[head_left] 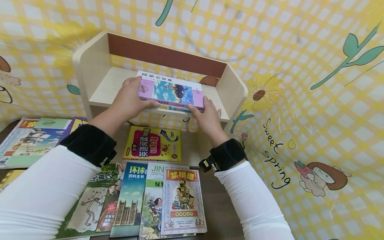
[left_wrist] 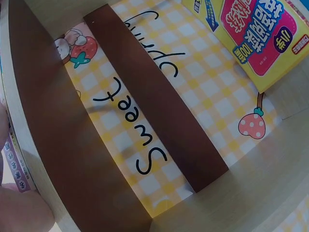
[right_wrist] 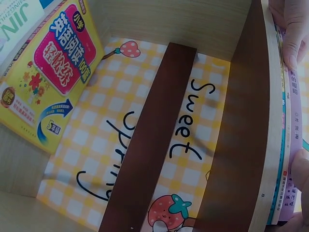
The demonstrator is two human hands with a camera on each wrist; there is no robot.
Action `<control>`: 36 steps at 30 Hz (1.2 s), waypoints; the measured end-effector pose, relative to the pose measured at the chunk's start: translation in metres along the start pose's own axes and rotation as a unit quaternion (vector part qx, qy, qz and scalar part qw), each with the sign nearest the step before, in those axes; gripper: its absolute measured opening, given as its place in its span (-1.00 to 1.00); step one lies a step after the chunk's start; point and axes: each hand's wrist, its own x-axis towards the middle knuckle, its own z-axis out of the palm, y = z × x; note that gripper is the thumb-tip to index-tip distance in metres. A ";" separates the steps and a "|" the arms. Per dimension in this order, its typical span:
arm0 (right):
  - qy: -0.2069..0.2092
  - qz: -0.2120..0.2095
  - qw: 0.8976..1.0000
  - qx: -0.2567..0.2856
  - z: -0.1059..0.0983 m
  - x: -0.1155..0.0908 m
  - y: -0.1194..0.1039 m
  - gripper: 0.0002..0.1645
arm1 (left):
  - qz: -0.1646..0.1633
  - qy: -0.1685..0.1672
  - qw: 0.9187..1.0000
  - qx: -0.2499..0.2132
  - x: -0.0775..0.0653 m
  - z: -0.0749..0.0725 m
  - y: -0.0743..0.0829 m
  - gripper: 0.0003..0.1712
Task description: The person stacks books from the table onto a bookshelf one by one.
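A short stack of thin books lies on the upper shelf (head_left: 103, 85) of a small wooden bookcase. On top is a purple and white book (head_left: 172, 91) with a blue picture on its cover. My left hand (head_left: 129, 98) grips the stack at its left end, thumb along the front edge. At the right end my right hand (head_left: 208, 118) holds it the same way. The right wrist view shows the purple spine (right_wrist: 293, 121) over paler ones, close over the shelf board (right_wrist: 265, 159).
Below, a yellow English reading book (head_left: 153, 144) lies on the lower shelf. In front, several books overlap on the dark table (head_left: 223, 213), among them a red and white one (head_left: 183, 201) and a blue encyclopedia (head_left: 129, 200). More books (head_left: 33, 140) lie at left.
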 end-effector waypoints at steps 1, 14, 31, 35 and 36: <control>-0.001 0.000 1.000 -0.002 0.000 0.000 0.000 -0.04 | 0.000 -0.002 1.000 0.001 0.000 0.000 0.000 0.15; -0.006 -0.016 0.999 -0.035 -0.005 0.001 0.010 -0.06 | 0.004 -0.020 0.999 0.033 -0.001 0.007 0.005 0.09; 0.049 -0.034 0.998 -0.007 0.000 -0.013 0.017 0.07 | 0.033 0.013 0.999 0.016 -0.009 0.001 -0.015 0.15; 0.078 -0.086 0.993 0.015 -0.002 -0.037 0.030 0.09 | 0.081 0.035 0.995 0.053 -0.035 -0.005 -0.029 0.15; 0.081 -0.102 0.991 0.016 -0.002 -0.044 0.034 0.09 | 0.097 0.042 0.992 0.066 -0.044 -0.006 -0.034 0.16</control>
